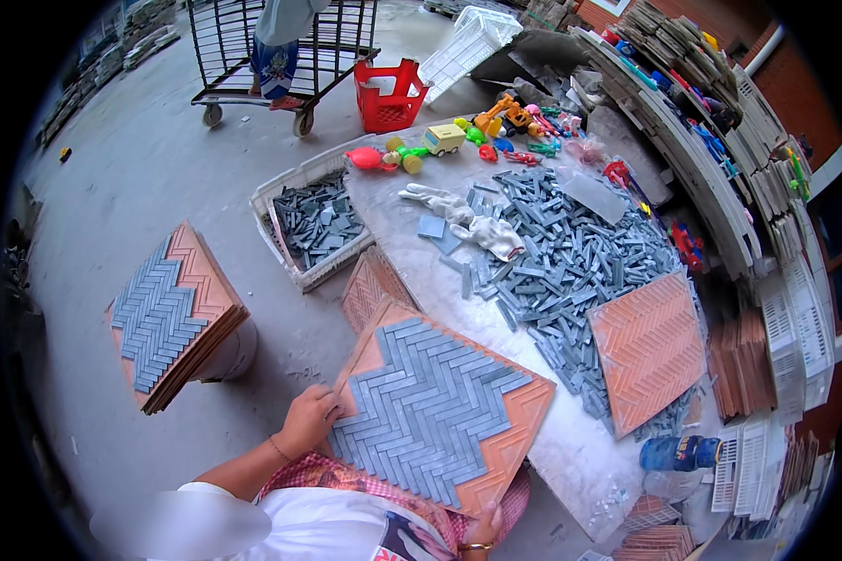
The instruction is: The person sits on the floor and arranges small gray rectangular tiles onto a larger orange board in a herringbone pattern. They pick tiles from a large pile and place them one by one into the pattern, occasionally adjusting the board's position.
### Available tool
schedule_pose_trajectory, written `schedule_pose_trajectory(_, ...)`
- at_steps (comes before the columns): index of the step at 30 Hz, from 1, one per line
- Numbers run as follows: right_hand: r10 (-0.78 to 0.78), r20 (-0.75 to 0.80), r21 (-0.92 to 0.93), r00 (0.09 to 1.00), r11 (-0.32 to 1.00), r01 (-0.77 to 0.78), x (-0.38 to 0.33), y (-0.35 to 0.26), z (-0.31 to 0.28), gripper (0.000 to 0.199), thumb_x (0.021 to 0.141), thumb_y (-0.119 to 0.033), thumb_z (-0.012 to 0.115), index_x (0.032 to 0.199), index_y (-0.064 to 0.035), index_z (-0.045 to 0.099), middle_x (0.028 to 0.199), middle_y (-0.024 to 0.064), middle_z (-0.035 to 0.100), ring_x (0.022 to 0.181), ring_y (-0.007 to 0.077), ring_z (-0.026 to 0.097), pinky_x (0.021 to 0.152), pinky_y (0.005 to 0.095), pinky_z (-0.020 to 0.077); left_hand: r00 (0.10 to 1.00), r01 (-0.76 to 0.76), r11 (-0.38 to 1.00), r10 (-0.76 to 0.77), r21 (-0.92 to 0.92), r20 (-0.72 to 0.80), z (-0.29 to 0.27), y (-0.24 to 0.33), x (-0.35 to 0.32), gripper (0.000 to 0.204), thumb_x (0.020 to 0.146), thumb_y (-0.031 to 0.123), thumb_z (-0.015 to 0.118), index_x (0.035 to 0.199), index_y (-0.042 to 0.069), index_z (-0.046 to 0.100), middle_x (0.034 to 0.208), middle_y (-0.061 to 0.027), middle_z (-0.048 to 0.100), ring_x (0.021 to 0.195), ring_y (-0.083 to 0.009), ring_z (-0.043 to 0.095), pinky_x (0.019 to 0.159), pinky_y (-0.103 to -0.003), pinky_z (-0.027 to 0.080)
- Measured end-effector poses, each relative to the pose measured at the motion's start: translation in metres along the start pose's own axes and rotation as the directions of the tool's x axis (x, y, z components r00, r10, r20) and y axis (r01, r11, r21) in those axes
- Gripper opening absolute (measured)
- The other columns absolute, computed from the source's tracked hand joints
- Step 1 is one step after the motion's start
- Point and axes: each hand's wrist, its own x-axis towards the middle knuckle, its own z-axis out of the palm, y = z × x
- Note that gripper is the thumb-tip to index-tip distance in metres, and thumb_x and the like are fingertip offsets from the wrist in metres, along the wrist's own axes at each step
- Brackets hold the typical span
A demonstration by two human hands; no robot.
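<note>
An orange herringbone mould tray (pixel 519 425), its grooves largely filled with grey tile strips (pixel 430 402), is held tilted over my lap. My left hand (pixel 313 416) grips its left edge, fingers closed around the rim. At the near right corner my right hand (pixel 482 525) closes on the same tray, its fingers partly hidden. The far corner of the tray reaches over the table's edge, above another orange tray (pixel 370 285) that leans there. To the left, a stack of similar trays (pixel 182 323) stands on a round base, the top one bearing grey strips in zigzag rows.
The table (pixel 571 458) carries a heap of loose grey strips (pixel 580 252), white gloves (pixel 468 220), a bare orange tray (pixel 650 341) and toys (pixel 444 140). A white crate of strips (pixel 295 266) adjoins it. Beyond are a red stool (pixel 388 103) and a wheeled cage cart (pixel 225 56) beside a person.
</note>
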Motion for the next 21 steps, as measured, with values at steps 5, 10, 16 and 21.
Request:
schedule_pose_trajectory(5,-0.011,-0.022,0.108,1.000,0.994,0.013,0.001,0.014,0.004,0.049,0.093,-0.037,0.047,0.111,0.0079,0.055,0.093,0.0163,0.060,0.084,0.0247,0.057,0.076,0.0371,0.0453,0.992,-0.050,0.996,0.041,0.072,0.118,-0.003,0.000,0.008,0.011,0.072,0.011,0.064,0.076,0.006,0.055,0.080,-0.0105,0.056,0.081,-0.0309,0.056,0.070,-0.039,0.048)
schedule_pose_trajectory(10,0.013,0.001,0.243,1.000,0.970,-0.013,0.007,0.013,0.006,0.048,0.093,-0.038,0.046,0.105,0.0078,0.057,0.090,0.0147,0.062,0.081,0.0230,0.056,0.072,0.0363,0.0450,0.990,-0.064,0.995,0.054,0.077,0.131,-0.002,0.001,0.013,0.014,0.072,0.011,0.064,0.082,0.005,0.057,0.085,-0.0114,0.057,0.082,-0.0312,0.057,0.070,-0.039,0.049)
schedule_pose_trajectory(16,-0.069,0.031,0.116,0.997,0.991,0.065,0.017,0.018,0.006,0.040,0.094,-0.031,0.047,0.107,0.0064,0.056,0.089,0.0166,0.063,0.077,0.0235,0.060,0.067,0.0331,0.0472,0.902,0.364,0.844,-0.424,-0.394,-0.077,0.010,-0.024,-0.012,0.024,0.084,0.023,0.065,0.093,0.001,0.059,0.091,-0.0074,0.058,0.080,-0.0186,0.057,0.070,-0.031,0.048)
schedule_pose_trajectory(21,-0.120,0.090,0.076,0.989,0.991,0.113,0.036,-0.006,0.034,0.042,0.094,-0.032,0.046,0.109,0.0063,0.056,0.093,0.0175,0.063,0.082,0.0251,0.059,0.072,0.0343,0.0452,0.694,0.700,0.159,-0.377,-0.696,0.613,0.041,-0.046,0.017,0.055,0.088,0.050,0.059,0.104,-0.002,0.063,0.092,-0.0025,0.060,0.079,-0.0114,0.052,0.071,-0.028,0.044)
